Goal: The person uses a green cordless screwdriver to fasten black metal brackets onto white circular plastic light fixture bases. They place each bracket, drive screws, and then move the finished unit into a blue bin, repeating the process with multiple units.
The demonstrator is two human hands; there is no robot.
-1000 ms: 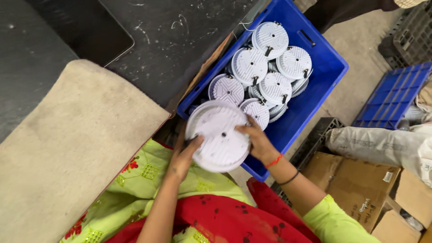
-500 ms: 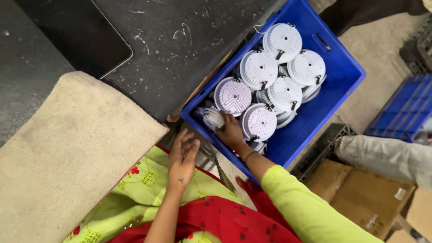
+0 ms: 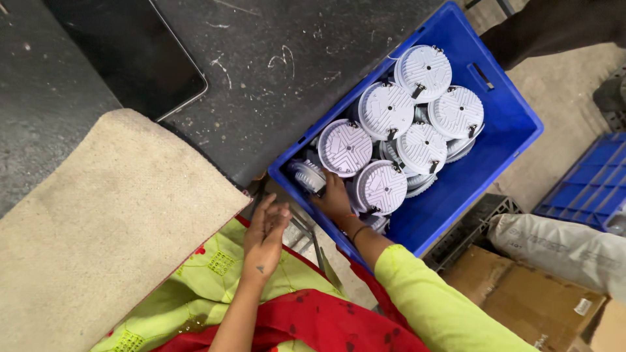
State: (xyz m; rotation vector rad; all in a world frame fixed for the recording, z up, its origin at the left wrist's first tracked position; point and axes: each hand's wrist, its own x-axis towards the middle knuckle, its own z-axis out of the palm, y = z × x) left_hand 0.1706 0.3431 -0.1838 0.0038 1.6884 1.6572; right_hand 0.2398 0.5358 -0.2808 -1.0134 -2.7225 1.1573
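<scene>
One white round fixture (image 3: 310,175) lies under the right hand (image 3: 334,199) in the blue crate (image 3: 502,140).

A dark grey table (image 3: 274,72) fills the top left of the picture. Its top has small white scratches and marks on it. A flat black tablet (image 3: 140,55) lies on the table at the upper left, with one rounded corner pointing toward the middle. A beige carpet mat (image 3: 98,221) lies over the table at the lower left and reaches to the table's edge. On the right side of the picture is the floor (image 3: 554,150), pale and dusty. A black plastic crate (image 3: 479,221) sits on the floor at the middle right. Brown cardboard boxes (image 3: 521,300) lie on the floor at the lower right. Another blue crate (image 3: 587,189) sits at the right edge.
</scene>
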